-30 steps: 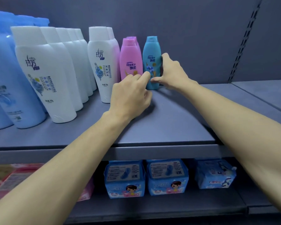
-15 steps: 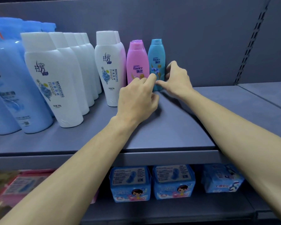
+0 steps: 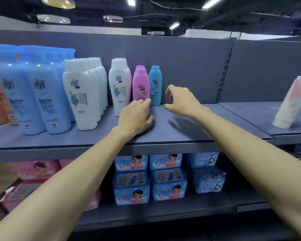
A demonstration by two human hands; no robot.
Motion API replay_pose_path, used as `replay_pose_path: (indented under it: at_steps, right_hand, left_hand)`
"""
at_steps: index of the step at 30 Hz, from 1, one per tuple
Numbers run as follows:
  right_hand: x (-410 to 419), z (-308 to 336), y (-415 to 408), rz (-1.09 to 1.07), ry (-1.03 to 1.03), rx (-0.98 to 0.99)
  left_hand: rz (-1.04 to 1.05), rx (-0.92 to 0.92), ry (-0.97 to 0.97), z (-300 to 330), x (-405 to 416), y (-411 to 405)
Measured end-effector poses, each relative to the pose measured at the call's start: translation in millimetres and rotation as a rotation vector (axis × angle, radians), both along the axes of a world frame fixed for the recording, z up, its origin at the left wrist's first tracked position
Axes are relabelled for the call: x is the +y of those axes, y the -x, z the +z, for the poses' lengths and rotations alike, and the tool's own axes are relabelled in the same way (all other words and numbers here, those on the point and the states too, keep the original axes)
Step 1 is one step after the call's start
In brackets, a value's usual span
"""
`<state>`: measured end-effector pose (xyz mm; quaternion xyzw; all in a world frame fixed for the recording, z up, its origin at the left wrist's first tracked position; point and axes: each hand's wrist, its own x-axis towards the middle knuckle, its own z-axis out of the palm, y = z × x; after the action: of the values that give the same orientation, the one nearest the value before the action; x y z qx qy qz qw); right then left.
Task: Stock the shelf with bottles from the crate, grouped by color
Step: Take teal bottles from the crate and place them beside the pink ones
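Standing upright at the back of the shelf [image 3: 181,129], the teal bottle [image 3: 155,86] sits just at 3 o'clock of the pink bottles [image 3: 140,84], with white bottles [image 3: 83,94] and blue bottles [image 3: 42,94] grouped further toward 9 o'clock. That placement looks finished; the crate is out of view, so what remains cannot be told. The left hand [image 3: 135,115] rests near the pink bottles' base, grasping nothing. The right hand [image 3: 182,100] hangs loosely curled and released, apart from the slim, capped teal bottle.
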<state>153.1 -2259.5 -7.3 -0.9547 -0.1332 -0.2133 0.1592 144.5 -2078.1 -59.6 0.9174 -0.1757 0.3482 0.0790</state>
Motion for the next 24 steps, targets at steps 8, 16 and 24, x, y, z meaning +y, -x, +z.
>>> replay_pose_path:
  at_steps: [8,16,24]
  right_hand:
    - [42,-8,63,0.063,0.057,-0.013]
    - [74,5,109,0.038,0.07,-0.044]
    - [88,-29,166,0.046,-0.011,-0.065]
  left_hand:
    - [-0.026,0.001,-0.063,12,49,58]
    - [-0.029,-0.021,-0.055,24,83,107]
    - [-0.157,-0.176,-0.21,-23,106,161]
